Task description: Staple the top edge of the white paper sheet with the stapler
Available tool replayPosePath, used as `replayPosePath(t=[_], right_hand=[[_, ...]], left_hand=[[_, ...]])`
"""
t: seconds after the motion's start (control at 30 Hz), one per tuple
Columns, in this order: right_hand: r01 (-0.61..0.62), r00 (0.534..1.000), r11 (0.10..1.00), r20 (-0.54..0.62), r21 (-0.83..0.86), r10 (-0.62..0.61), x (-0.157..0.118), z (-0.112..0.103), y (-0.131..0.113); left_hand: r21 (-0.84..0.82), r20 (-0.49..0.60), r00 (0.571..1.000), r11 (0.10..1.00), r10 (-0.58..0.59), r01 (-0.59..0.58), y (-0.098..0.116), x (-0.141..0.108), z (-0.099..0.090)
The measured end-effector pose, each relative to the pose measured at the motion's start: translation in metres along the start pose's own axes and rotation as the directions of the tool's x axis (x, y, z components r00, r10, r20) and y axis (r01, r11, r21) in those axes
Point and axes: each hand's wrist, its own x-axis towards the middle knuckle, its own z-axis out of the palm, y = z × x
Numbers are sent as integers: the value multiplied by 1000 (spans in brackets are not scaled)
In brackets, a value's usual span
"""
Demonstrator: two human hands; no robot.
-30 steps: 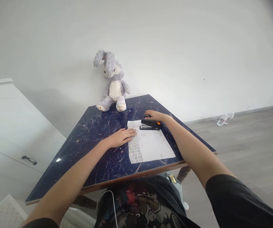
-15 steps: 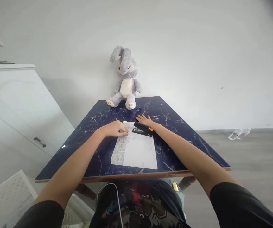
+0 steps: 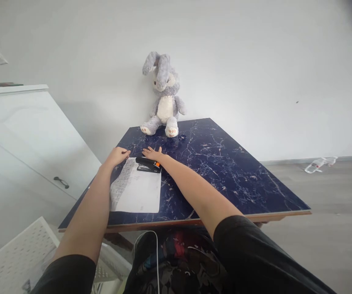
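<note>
A white sheet of paper (image 3: 141, 192) with a printed grid down its left side lies near the front of the blue table. At its far left corner my left hand (image 3: 118, 155) is closed, fingertips pinched at the paper's edge. A black stapler (image 3: 148, 164) with an orange part rests across the sheet's far end. Just behind the stapler, my right hand (image 3: 152, 154) lies flat with its fingers spread. That wrist is beside the stapler's orange end.
A grey plush rabbit (image 3: 165, 98) sits at the back of the blue marbled table (image 3: 225, 175), against the wall. To the left stands a white cabinet (image 3: 25, 155), with a white perforated rack (image 3: 19, 253) below it. A clear plastic item (image 3: 319, 164) lies on the floor at right.
The paper and the stapler have shifted left across the table. Both my hands have moved left with them, the left one to the sheet's far corner.
</note>
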Motion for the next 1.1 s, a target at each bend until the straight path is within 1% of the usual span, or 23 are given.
replayPosePath(t=[0.03, 0.07, 0.13, 0.17, 0.2, 0.23, 0.27, 0.3, 0.37, 0.4, 0.47, 0.5, 0.57, 0.63, 0.7, 0.77, 0.87, 0.93, 0.97, 1.03, 1.07, 1.1], right_hand=[[-9, 1000, 1000, -30, -3, 9, -1, 0, -1], [-46, 996, 999, -80, -7, 45, -3, -1, -1], [-49, 969, 997, -241, 60, 62, -12, -4, -2], [-21, 945, 992, -320, 124, 60, -18, -5, -3], [25, 926, 980, -373, 196, 51, -25, -7, -4], [75, 921, 964, -388, 255, 31, -32, -8, -5], [123, 932, 949, -363, 289, -10, -39, -8, -7], [162, 949, 945, -306, 286, -70, -47, -7, -10], [191, 971, 966, -179, 173, -159, -60, -5, -15], [186, 976, 978, -136, 94, -173, -66, -4, -17], [162, 981, 986, -103, -26, -164, -77, -4, -20], [148, 983, 987, -100, -57, -153, -82, -5, -20], [127, 987, 988, -85, -92, -135, -93, -11, -17], [115, 989, 986, -82, -121, -125, -108, -20, -8], [103, 990, 988, -83, -117, -113, -128, -31, 7], [72, 995, 995, -60, -68, -76, -151, -43, 24], [32, 998, 999, -63, 6, -32, -184, -56, 48], [2, 997, 999, -78, 48, 2, -201, -61, 59], [-8, 995, 998, -101, 59, 14, -207, -61, 62], [-5, 983, 999, -182, 41, 13, -215, -59, 63], [7, 975, 1000, -224, 10, -4, -217, -57, 63], [22, 965, 999, -261, -30, -29, -218, -55, 62]], left_hand=[[22, 27, 1000, 1000, -11, 10, -2, 0, 2], [37, 54, 998, 999, -11, 9, -2, 0, 4], [37, 100, 995, 999, 3, -6, 1, 0, 6], [30, 116, 993, 1000, 6, -10, 3, 0, 7], [23, 130, 992, 1000, 8, -11, 5, 1, 7], [19, 139, 990, 1000, 8, -11, 7, 1, 8], [21, 144, 990, 1000, 4, -8, 9, 1, 9], [32, 144, 990, 999, -7, 2, 10, 2, 10], [64, 136, 990, 997, -40, 31, 11, 4, 13], [79, 133, 990, 996, -52, 42, 12, 5, 15], [98, 113, 991, 993, -71, 60, 13, 7, 18], [98, 100, 992, 993, -73, 63, 14, 8, 19], [97, 66, 995, 993, -76, 69, 18, 10, 22], [95, 10, 998, 994, -64, 62, 25, 10, 25], [84, -47, 999, 996, -19, 23, 36, 10, 29], [62, -69, 996, 997, 48, -44, 51, 9, 36], [9, -46, 987, 988, 154, -154, 78, 5, 47], [-52, -21, 973, 971, 231, -232, 98, 1, 54], [-88, -7, 960, 956, 280, -280, 107, -1, 57], [-175, 29, 915, 903, 403, -392, 123, -6, 65], [-223, 44, 891, 874, 451, -431, 129, -8, 68], [-272, 54, 878, 853, 476, -446, 133, -10, 72]])
